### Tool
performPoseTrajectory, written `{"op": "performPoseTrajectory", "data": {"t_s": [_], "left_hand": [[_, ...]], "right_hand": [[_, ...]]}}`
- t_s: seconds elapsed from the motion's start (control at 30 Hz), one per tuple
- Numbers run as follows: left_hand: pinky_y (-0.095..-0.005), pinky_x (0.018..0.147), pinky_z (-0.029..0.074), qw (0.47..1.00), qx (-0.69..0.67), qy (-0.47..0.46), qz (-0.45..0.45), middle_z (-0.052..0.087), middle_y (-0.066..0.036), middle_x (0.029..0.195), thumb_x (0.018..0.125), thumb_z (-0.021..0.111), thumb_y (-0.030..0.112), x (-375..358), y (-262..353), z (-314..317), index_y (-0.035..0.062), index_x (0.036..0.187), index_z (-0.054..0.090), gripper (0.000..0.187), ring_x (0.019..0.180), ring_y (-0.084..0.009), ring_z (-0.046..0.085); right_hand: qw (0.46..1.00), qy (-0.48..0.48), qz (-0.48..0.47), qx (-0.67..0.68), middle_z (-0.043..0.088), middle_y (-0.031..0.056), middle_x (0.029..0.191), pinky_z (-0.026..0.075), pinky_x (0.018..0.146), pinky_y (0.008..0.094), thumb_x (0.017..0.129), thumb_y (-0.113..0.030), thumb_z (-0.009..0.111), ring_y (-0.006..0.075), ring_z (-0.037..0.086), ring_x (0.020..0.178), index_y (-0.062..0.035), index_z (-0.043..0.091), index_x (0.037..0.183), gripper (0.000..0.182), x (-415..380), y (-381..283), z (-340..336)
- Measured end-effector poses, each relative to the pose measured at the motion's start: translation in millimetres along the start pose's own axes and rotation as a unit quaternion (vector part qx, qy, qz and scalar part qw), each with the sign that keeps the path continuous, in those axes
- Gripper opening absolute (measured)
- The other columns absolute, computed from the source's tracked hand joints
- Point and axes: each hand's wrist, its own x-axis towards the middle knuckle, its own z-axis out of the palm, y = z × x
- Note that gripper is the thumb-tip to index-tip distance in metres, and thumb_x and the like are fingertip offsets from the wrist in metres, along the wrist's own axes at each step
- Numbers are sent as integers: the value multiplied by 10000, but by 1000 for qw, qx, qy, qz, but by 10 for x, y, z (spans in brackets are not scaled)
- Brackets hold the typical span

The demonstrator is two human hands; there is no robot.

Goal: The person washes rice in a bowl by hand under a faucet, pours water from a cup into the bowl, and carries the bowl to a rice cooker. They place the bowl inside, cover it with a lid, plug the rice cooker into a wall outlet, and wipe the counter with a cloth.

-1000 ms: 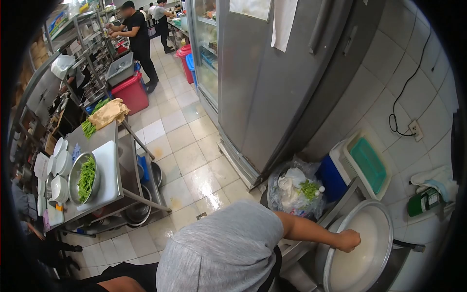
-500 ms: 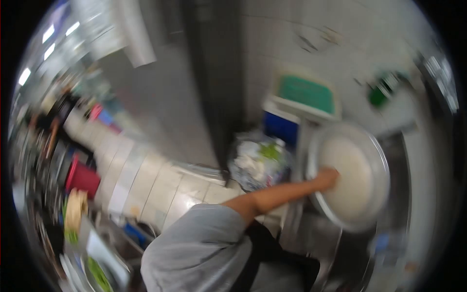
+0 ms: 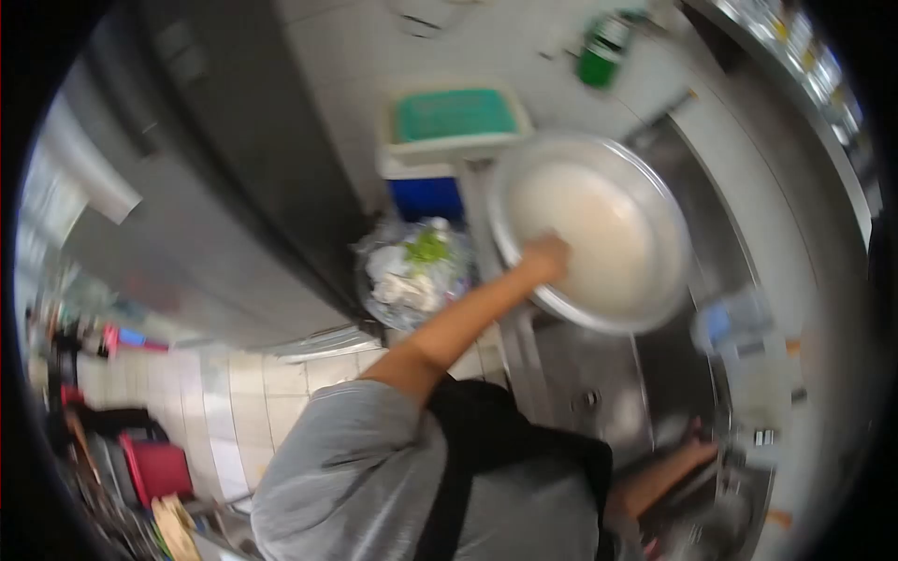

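A large round metal basin [image 3: 669, 192] holds cloudy whitish liquid [image 3: 585, 234]. My left hand [image 3: 547, 258] is closed over its near-left rim, the fingers curled to the inside and partly hidden. Lower right, my right hand [image 3: 694, 451] reaches across the metal sink [image 3: 599, 402] toward a tap-like fitting [image 3: 722, 425] at its edge. Blur hides how its fingers lie and whether they touch the fitting.
Left of the basin are a green-lidded box [image 3: 454, 114], a blue-and-white container [image 3: 427, 198] and a plastic bag of scraps [image 3: 407, 285]. A tall grey cabinet [image 3: 187, 234] rises at left. On the right ledge sits a clear plastic container [image 3: 734, 321].
The view has swung right, so the basin appears further left and higher. My right hand has come into view over the sink. My left hand stays at the basin's rim.
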Motion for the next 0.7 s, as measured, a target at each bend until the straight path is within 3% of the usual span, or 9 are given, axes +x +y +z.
{"op": "performPoseTrajectory", "data": {"t_s": [0.07, 0.1, 0.13, 0.27, 0.33, 0.4, 0.47, 0.53, 0.7], "left_hand": [[-431, 806, 431, 998, 44, 28, 47, 482, -215, 1090, 676, 581, 265, 109, -119, 149, 33, 1025, 527, 423, 1081, -336, 434], [-452, 867, 384, 998, 51, -22, 13, 407, -246, 1166, 694, 588, 320, 90, -74, 36, 32, 1088, 473, 501, 1110, -384, 384], [-462, 902, 349, 998, 63, -3, 13, 343, -277, 1216, 702, 589, 340, 73, -69, 47, 25, 1116, 453, 537, 1111, -431, 360], [-461, 968, 250, 995, 86, -31, 51, 286, -242, 1284, 721, 553, 439, 147, -111, 153, 36, 1226, 359, 675, 1209, -393, 230], [-459, 983, 220, 989, 128, -42, 61, 242, -270, 1293, 710, 565, 445, 232, -268, 168, 34, 1260, 300, 736, 1206, -423, 206], [-461, 977, 236, 992, 95, -81, 20, 168, -308, 1300, 689, 605, 384, 147, -96, -8, 39, 1269, 279, 749, 1205, -457, 167], [-463, 974, 243, 991, 86, -102, 11, 140, -316, 1305, 677, 620, 369, 213, -57, 10, 44, 1276, 267, 768, 1207, -465, 152], [-461, 969, 255, 972, 148, -182, 9, 97, -300, 1323, 653, 638, 362, 307, -49, 33, 59, 1291, 239, 811, 1213, -465, 129], [-452, 972, 254, 966, 148, -208, 37, 172, -274, 1315, 649, 634, 386, 722, 151, 102, 75, 1298, 236, 823, 1222, -436, 143]], "right_hand": [[925, 116, 203, 300, 533, 141, 911, 460, 717, 457, 708, -185, 491, 305, 512, 818, 12, 512, 938, 304, -173, -259, 199], [929, 87, 198, 301, 535, 134, 873, 448, 720, 491, 695, -201, 494, 297, 506, 812, -7, 525, 870, 263, -68, -119, 118], [900, 136, 247, 333, 528, 125, 853, 438, 729, 508, 676, -196, 500, 297, 494, 802, -24, 519, 864, 255, -30, -104, 133], [916, 16, 237, 322, 464, 158, 775, 457, 625, 444, 635, -157, 498, 313, 482, 708, 8, 427, 904, 323, -407, -340, 216], [926, 93, 185, 316, 449, 144, 741, 470, 588, 449, 665, -165, 486, 289, 458, 650, -3, 440, 841, 243, -648, -434, 420], [899, 138, 233, 345, 449, 148, 845, 471, 648, 484, 653, -148, 512, 317, 484, 716, -36, 447, 877, 258, -469, -223, 348], [910, 127, 208, 335, 417, 160, 932, 475, 669, 481, 665, -146, 499, 365, 485, 734, -29, 416, 984, 350, -632, -395, 430], [902, 165, 217, 334, 410, 167, 946, 487, 638, 473, 674, -141, 493, 380, 490, 720, -21, 413, 944, 306, -680, -519, 488], [902, 144, 200, 354, 412, 159, 937, 493, 612, 471, 674, -146, 491, 371, 491, 704, -25, 420, 910, 275, -578, -413, 356]]}}
